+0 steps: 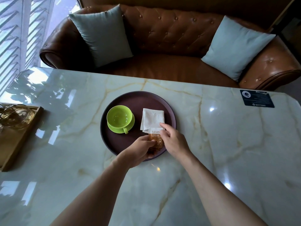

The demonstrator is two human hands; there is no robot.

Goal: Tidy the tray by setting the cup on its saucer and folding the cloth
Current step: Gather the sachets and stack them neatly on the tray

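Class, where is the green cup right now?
The glossy lime-green ceramic cup sits on its matching green saucer, on the left half of the round dark-brown tray, left of the folded white cloth.

Glossy marble-look table [211, 144], matte tray [138, 98], shiny green cup [119, 118], soft cloth [152, 119] just past the fingertips, printed paper sachet [156, 138].

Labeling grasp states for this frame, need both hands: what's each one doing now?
Left hand: closed, pinching the brown-and-white paper sachet.
Right hand: holding nothing, index finger pressing the folded white cloth.
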